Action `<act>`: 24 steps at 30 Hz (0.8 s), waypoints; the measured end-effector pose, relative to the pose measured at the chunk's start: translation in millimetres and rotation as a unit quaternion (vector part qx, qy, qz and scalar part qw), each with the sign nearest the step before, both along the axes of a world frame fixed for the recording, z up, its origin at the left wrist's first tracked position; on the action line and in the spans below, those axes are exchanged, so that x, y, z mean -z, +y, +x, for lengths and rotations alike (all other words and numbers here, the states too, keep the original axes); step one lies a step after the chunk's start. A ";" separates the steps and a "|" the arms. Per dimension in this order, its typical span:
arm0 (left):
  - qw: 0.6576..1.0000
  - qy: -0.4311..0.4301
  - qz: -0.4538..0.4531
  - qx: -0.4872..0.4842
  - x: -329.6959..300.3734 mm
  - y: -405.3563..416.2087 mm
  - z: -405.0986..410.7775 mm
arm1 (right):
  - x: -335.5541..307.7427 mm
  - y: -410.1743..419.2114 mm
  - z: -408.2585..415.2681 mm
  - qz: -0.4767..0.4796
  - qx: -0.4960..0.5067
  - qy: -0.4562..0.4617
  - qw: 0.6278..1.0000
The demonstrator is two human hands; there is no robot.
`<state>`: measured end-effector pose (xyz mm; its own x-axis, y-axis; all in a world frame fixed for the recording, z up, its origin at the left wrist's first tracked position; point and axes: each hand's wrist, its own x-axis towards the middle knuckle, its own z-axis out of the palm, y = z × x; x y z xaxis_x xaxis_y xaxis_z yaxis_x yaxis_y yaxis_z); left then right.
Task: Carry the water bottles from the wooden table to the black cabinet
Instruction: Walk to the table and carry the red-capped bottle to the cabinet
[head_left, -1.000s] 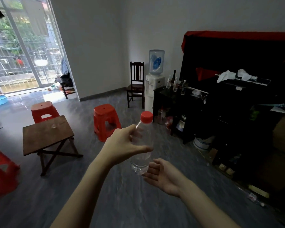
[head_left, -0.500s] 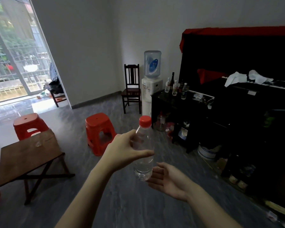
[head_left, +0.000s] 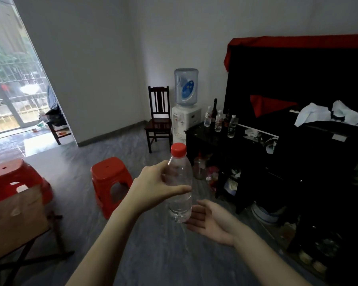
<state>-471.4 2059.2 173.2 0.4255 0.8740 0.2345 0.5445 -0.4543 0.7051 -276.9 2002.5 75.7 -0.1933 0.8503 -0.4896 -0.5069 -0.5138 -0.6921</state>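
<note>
One water bottle [head_left: 180,182] grasped in left hand [head_left: 153,186], right hand [head_left: 211,221] loose beneath; wooden table [head_left: 15,215] had slid behind, black cabinet [head_left: 207,137] nearer: carry midway.

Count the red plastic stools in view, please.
2: one stool stands on the floor left of the held bottle; another stool stands behind the wooden table, partly hidden. More may sit outside the frame.

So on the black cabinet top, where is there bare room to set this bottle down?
The black cabinet top is bare at its near-left corner, between its front edge and the cluster of bottles. Behind that the bottles crowd it; to the right, clutter fills the top. The left hand holds the water bottle; the right hand is open below it.
</note>
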 end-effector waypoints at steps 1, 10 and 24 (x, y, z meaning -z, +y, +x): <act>1.000 0.000 -0.002 -0.002 0.2 13.8 3.8 | 0.9 14.2 3.6 0.000 0.000 0.000 1.000; 1.000 0.014 -0.010 0.009 20.2 160.7 27.0 | 20.6 157.9 26.9 -0.004 0.000 -0.010 1.000; 0.997 0.061 -0.007 0.055 6.8 429.3 55.7 | 9.5 416.4 39.8 -0.022 0.052 -0.016 0.998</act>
